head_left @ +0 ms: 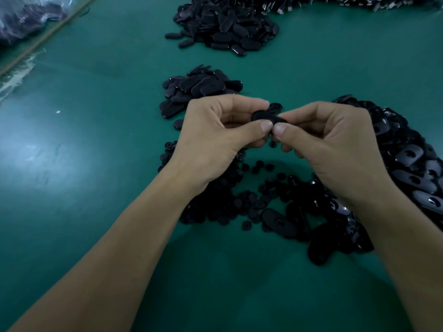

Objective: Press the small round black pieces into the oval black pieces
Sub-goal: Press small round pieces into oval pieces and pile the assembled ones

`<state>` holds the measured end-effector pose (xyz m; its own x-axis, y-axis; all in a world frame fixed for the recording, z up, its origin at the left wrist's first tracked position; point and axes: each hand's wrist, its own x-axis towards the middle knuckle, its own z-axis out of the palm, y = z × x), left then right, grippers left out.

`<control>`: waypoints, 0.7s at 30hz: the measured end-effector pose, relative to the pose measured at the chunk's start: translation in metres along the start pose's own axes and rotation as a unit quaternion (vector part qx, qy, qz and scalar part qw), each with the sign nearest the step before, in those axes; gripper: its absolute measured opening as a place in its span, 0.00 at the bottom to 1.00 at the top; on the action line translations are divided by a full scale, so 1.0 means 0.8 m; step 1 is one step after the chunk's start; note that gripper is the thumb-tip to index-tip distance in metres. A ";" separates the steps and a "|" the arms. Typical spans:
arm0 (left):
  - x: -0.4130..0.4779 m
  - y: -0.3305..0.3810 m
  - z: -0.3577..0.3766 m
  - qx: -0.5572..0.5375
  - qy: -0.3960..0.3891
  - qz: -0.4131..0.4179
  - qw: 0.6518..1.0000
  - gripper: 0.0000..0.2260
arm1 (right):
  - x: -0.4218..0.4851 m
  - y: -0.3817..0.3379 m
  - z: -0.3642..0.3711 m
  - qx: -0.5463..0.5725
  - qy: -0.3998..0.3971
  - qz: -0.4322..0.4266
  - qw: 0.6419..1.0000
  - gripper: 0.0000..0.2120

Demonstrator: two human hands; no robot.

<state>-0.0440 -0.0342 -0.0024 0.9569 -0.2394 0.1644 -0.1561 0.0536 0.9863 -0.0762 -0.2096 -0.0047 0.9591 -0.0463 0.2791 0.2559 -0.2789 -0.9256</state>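
Observation:
One oval black piece is held above the green table between both hands. My left hand grips its left end and my right hand grips its right end, both thumbs pressed side by side on its near edge. Whether a round piece sits in it is hidden by my fingers. Small round black pieces lie scattered below my hands. Oval pieces with holes are heaped at the right.
A small pile of oval pieces lies just beyond my hands, and a bigger heap sits farther back. A clear plastic bag is at the top left beside a wooden strip.

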 end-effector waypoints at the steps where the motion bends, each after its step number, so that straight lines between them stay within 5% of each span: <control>1: 0.000 -0.001 0.000 0.000 -0.001 -0.003 1.000 0.09 | 0.000 0.000 0.000 -0.001 -0.001 0.002 1.000 0.03; 21: 0.002 -0.002 0.002 0.058 0.014 0.007 0.998 0.09 | 0.000 -0.007 0.004 -0.051 0.008 0.011 0.999 0.08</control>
<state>-0.0427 -0.0358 -0.0040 0.9608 -0.2116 0.1790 -0.1950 -0.0569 0.9792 -0.0777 -0.2051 -0.0004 0.9621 -0.0685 0.2640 0.2205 -0.3747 -0.9006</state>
